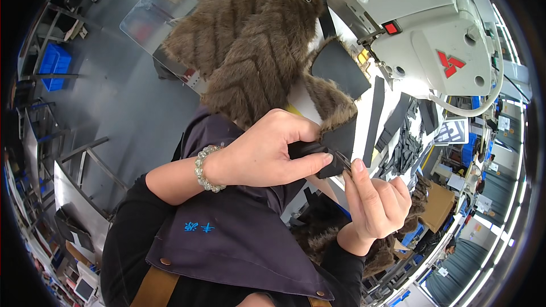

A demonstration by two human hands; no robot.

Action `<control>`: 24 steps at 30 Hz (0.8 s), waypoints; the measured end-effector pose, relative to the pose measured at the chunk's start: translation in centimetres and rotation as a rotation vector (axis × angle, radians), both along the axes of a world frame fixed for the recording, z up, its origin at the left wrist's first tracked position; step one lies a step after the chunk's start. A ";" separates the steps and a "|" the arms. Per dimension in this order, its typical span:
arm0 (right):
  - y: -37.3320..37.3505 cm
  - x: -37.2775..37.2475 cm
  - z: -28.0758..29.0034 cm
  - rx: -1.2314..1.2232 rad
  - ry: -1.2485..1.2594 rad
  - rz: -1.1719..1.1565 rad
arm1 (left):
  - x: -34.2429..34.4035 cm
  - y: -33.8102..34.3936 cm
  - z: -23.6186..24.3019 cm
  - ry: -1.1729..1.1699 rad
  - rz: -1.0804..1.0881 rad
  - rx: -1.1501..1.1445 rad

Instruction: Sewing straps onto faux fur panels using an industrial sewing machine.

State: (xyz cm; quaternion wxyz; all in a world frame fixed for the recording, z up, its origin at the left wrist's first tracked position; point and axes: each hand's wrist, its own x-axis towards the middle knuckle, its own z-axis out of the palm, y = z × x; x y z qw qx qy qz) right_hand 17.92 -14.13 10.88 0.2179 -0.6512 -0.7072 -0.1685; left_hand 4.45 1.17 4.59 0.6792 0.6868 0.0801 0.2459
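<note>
My left hand (264, 150), with a beaded bracelet at the wrist, pinches the black fabric edge (340, 136) of a brown fur piece (327, 99) between thumb and fingers. Close beside it, my right hand (375, 199) has its thumb and forefinger closed on a small slim metal tool (344, 161). Its tip meets the black fabric near my left thumb; whether it is tweezers or snips I cannot make out. A large brown fur garment (250, 40) with chevron-like ridges spreads beyond my left hand.
A white sewing machine (432, 40) stands at the far right. Black strips (374, 115) and a heap of small black pieces (405, 145) lie on the white table. More brown fur (378, 258) sits low at the right. A blue crate (55, 67) is at the far left.
</note>
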 end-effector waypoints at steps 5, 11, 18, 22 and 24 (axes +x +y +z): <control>-0.1 0.1 -0.1 -0.008 -0.029 0.012 | 0.0 0.1 -0.2 0.016 -0.018 0.004; -0.2 0.1 -0.1 -0.008 -0.030 0.011 | 0.1 0.1 -0.2 0.038 -0.031 -0.003; -0.2 0.2 -0.1 -0.002 -0.030 0.006 | 0.1 0.1 -0.3 0.037 -0.021 0.001; -0.1 0.2 -0.2 -0.002 -0.027 0.002 | 0.1 0.0 -0.3 0.034 -0.020 -0.009; 0.0 0.3 -0.4 0.008 -0.027 0.011 | 0.2 0.0 -0.3 0.031 -0.017 -0.010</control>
